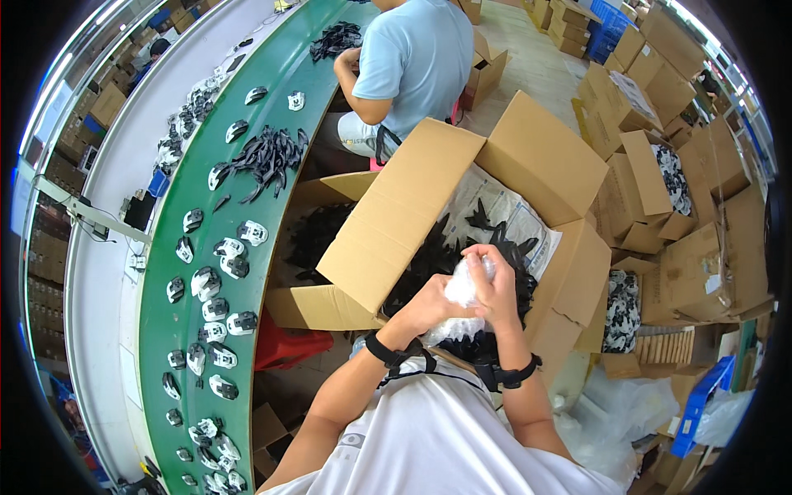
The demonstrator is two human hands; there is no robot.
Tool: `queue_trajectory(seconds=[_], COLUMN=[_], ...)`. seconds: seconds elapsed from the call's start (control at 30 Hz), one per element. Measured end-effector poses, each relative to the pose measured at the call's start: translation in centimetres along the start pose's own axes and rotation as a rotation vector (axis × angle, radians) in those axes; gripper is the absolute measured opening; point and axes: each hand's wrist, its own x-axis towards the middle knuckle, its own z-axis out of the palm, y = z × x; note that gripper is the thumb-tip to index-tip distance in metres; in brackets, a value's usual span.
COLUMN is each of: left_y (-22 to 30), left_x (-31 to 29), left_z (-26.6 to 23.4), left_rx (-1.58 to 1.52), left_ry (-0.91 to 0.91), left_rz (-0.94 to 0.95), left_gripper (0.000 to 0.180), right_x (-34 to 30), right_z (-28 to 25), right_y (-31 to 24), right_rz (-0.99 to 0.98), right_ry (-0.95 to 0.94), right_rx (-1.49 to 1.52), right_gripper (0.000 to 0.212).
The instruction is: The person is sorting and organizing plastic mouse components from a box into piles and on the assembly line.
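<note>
And here it is, front and centre: a crumpled clear plastic bag, bunched up between two bare hands above the near side of an open cardboard carton. Its long axis runs on a slant, the upper end tipped away from the body and a little to the right, the lower end spilling down to the left toward the white shirt. Underneath, the carton is loaded with black plastic pieces, with a sheet of newspaper lining the far side. Over on the left, a green conveyor belt sweeps past in a curve (the fisheye lens bends every edge out there), dotted with white-and-black plastic shells and a heap of slim black strips. A co-worker in a light blue shirt sits farther up beside it, a red stool shows below the carton's left flap, and stacked cartons crowd the right, a blue crate beyond them. Now the hands: the left hand is half closed around the bag's left side, thumb toward the other hand; the right hand curls over the right side, fingers bent across the top, gripping it. Black bands circle both wrists.
</note>
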Motion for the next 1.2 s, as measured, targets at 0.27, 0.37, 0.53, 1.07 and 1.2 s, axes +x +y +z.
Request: queue_trajectory(seconds=[0.27, 0.37, 0.53, 1.07, 1.2], left_y=[-2.0, -2.3, -6.0, -2.0, -1.5], left_x=[-1.0, -0.9, -0.1, 0.2, 0.4], left_z=[-1.9, -1.5, -1.3, 2.5, 2.1], left_rx=[-1.028, -1.018, -1.057, -0.983, -0.822], left_ry=[0.039, 0.008, -0.181, 0.476, 0.389], left_rz=[0.044, -0.036, -0.016, 0.321, 0.490], left_gripper=[0.058, 0.059, 0.054, 0.064, 0.059], right_x=[-3.4, -4.2, -3.4, -3.2, -3.9], right_z=[-2.6, -1.8, 0.4, 5.4, 5.6], right_y=[0.7, -0.3, -1.5, -3.3, -4.0], right_rz=[0.124, 0.080, -0.415, -0.416, -0.438], right_ry=[-0.269, -0.192, -0.162, 0.143, 0.158], right_rx=[0.290, 0.256, -0.269, -0.085, -0.129], right_gripper=[0.072, 0.079, 0.061, 0.023, 0.029])
